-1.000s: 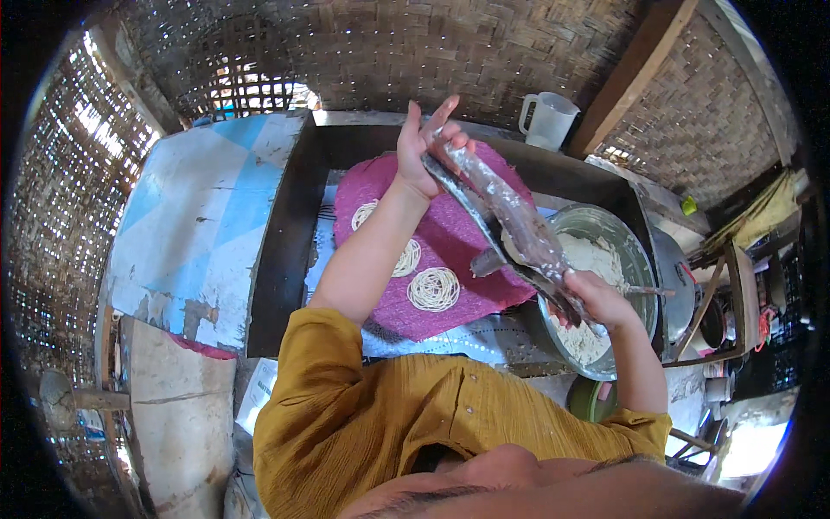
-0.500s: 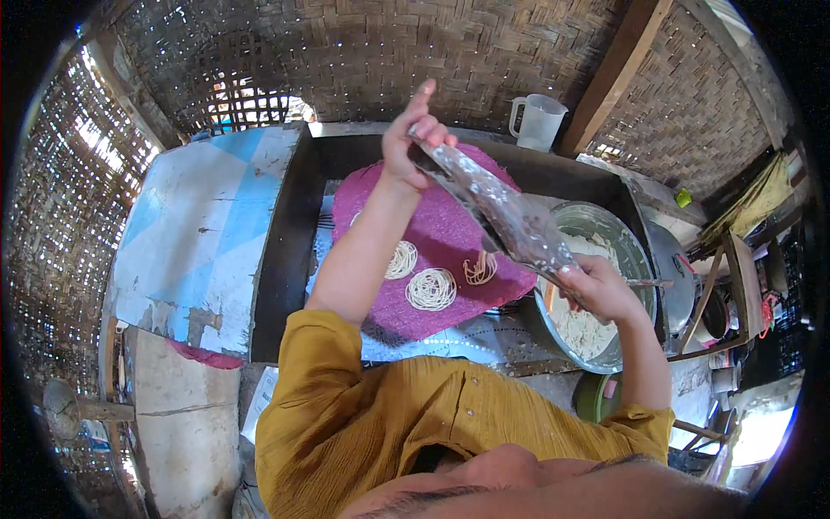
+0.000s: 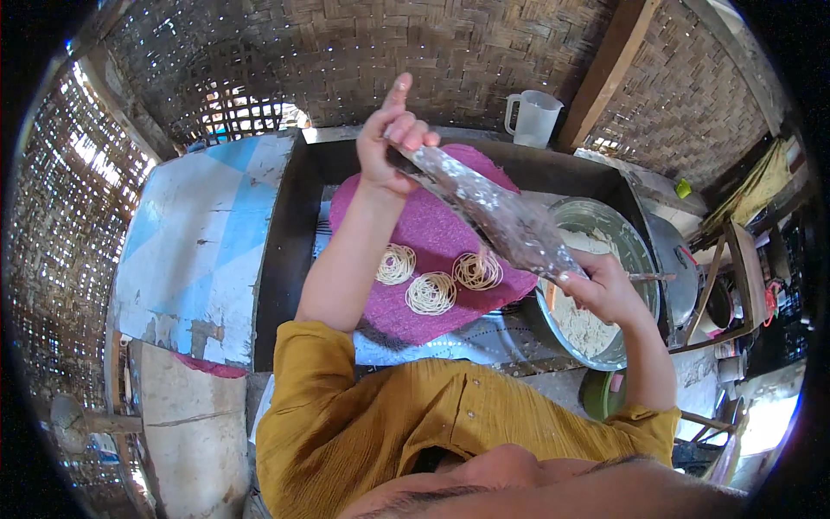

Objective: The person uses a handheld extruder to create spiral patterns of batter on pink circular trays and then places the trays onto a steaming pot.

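Brown and streaked with white powder, a long press is gripped at both ends, slanting from upper left down to lower right. The left hand is closed around the upper end, its index finger pointing up and away; the right hand is clamped on the lower end, thumb on top, close to the rim of a round bowl. Pale strands hang from beneath the middle of the press, above or onto a noodle coil – I cannot tell exactly where they meet it.

That coil lies on a magenta cloth, with a fuller round coil just beside it on the left and another coil farther left, next to the left forearm. Under the magenta cloth shows a white and blue patterned sheet, all of it within a table with dark raised sides.

To the right, the bowl holds pale, crumbly dough. A green tub stands below it, partly hidden by the right forearm. On the left, a worn blue-and-white panel adjoins the table's side. Behind everything – a translucent pitcher near a wooden post, against a woven wall.
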`<state>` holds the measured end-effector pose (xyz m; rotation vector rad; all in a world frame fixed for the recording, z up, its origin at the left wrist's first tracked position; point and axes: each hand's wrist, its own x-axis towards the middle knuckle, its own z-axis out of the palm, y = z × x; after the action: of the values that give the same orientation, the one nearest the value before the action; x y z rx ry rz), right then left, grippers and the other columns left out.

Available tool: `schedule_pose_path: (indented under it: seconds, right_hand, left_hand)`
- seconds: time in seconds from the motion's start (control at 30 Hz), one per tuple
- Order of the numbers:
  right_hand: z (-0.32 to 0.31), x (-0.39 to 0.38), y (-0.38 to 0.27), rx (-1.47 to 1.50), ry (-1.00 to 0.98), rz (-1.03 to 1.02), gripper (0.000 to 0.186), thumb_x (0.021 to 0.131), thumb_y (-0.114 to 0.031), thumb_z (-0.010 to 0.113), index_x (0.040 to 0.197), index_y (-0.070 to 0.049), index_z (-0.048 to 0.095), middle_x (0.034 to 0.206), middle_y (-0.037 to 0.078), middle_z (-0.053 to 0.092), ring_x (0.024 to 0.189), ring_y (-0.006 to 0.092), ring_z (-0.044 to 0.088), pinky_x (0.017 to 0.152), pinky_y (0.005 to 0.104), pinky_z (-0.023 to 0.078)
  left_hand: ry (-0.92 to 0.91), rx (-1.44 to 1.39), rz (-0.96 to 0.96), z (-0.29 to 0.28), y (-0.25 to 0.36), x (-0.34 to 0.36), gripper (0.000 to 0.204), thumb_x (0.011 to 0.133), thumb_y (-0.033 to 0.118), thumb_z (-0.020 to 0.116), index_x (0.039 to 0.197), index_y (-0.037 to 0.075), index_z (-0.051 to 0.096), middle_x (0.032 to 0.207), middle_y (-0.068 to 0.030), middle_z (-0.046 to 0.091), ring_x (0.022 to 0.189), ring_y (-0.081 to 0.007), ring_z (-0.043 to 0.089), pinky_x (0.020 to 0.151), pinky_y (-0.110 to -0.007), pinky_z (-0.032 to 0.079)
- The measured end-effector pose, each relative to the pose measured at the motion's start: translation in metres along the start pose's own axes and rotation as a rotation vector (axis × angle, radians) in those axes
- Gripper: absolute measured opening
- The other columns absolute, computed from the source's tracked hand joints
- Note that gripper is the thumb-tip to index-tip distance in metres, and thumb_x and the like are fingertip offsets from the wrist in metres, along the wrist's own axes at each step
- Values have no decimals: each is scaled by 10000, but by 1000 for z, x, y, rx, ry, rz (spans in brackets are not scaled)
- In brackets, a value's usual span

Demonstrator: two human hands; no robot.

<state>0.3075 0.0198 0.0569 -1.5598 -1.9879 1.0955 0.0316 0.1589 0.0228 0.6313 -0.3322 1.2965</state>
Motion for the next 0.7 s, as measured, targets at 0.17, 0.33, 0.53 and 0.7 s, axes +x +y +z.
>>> schedule_pose_path:
  seconds: [0.17,0.33,0.53,0.7]
  right_hand:
    - [8,0,11,114,-105,17,421,765,-336,578,1068,-44,560,583,39,540,457,79,471,445,239,398]
    - [5,-16,25,140,-108,37,421,745,-317,590,1073,-54,561,570,37,532,463,80,474,462,241,398]
    - [0,-28,27,91,-4,37,424,721,-313,610,1000,3,566,612,49,552,498,84,493,481,239,401]
    - [8,-23,41,120,39,47,452,709,-345,618,980,12,559,625,71,563,520,104,514,514,255,413]
  left_hand:
    - [105,59,-26,7,8,-16,331,796,101,394,1111,116,494,464,54,381,455,-98,424,611,-309,415]
    - [223,99,-19,9,-17,-30,323,800,90,373,1089,105,516,453,65,370,441,-81,410,589,-273,400]
    - [176,-149,-150,0,-40,-17,375,840,270,342,1129,93,501,563,6,441,544,-123,461,628,-306,406]
    - [307,446,-869,-60,-88,-35,583,852,508,295,1186,50,432,1111,-97,511,935,-180,489,850,-324,370]
